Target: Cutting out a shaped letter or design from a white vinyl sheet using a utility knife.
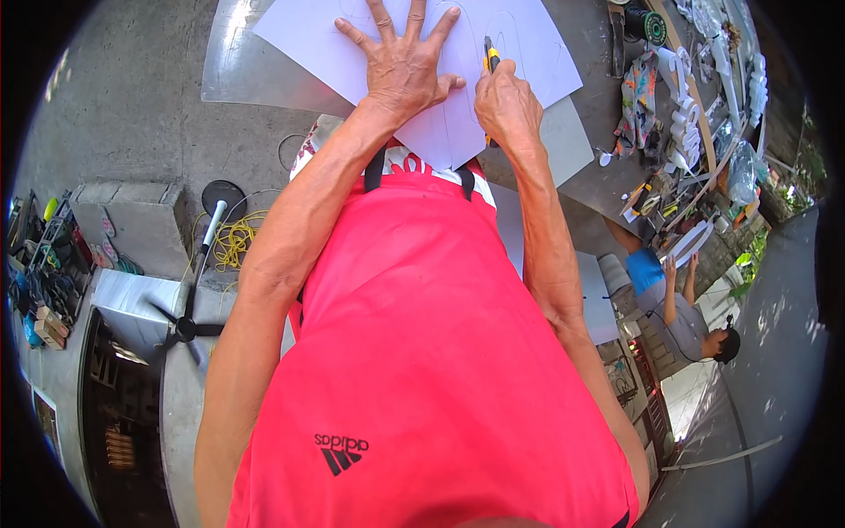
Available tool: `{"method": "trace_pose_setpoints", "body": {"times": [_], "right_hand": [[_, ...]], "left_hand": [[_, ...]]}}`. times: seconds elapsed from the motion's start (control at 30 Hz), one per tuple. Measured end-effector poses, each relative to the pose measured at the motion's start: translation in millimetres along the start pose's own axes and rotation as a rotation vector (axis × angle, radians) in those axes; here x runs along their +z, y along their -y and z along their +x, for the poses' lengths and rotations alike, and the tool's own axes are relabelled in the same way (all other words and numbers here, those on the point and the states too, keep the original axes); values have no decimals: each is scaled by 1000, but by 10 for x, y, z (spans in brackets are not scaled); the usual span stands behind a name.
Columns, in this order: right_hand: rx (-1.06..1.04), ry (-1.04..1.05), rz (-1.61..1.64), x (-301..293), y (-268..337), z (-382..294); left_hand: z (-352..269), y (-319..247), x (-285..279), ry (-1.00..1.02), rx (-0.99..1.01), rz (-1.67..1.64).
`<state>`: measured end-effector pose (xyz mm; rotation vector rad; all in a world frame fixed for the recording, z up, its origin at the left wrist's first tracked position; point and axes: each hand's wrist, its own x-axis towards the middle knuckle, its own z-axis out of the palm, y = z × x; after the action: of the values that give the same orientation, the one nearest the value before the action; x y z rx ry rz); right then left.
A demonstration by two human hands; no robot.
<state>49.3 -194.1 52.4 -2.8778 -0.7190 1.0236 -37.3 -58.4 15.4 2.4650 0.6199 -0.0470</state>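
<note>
A large white sheet (422,132) with thin curved outlines drawn on it lies before me at the top of the view. My left hand (406,66) rests flat on it, fingers spread, holding nothing. To its right, my right hand (508,102) grips a yellow and black utility knife (492,58). The knife's front end points away from me, over one of the drawn outlines. Whether the blade is in the sheet I cannot tell. Under the white sheet, a clear or greyish sheet (264,79) sticks out at the left and a pale sheet (571,142) at the right.
A worktable (594,188) at the right bears white cut-out letters (685,132), a patterned cloth (637,102), a wire spool (653,28) and tools. Beyond it, a person (680,317) holds a white shape. At the left stand a fan (186,329) and a coiled yellow cord (234,244).
</note>
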Motion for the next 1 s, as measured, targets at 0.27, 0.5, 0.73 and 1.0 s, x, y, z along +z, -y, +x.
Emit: {"method": "trace_pose_setpoints", "body": {"times": [0.27,0.5,0.73,1.0], "right_hand": [[-35,12,-61,19,-28,-135],[-37,22,-65,59,-72,-196],[-39,-15,-44,129,-89,-237],[-40,-61,-22,226,-85,-327]], "left_hand": [[-25,1,15,31,-21,0],[-6,23,19,15,-9,2],[-63,-38,17,49,-24,13],[-25,86,199,-92,54,99]]}}
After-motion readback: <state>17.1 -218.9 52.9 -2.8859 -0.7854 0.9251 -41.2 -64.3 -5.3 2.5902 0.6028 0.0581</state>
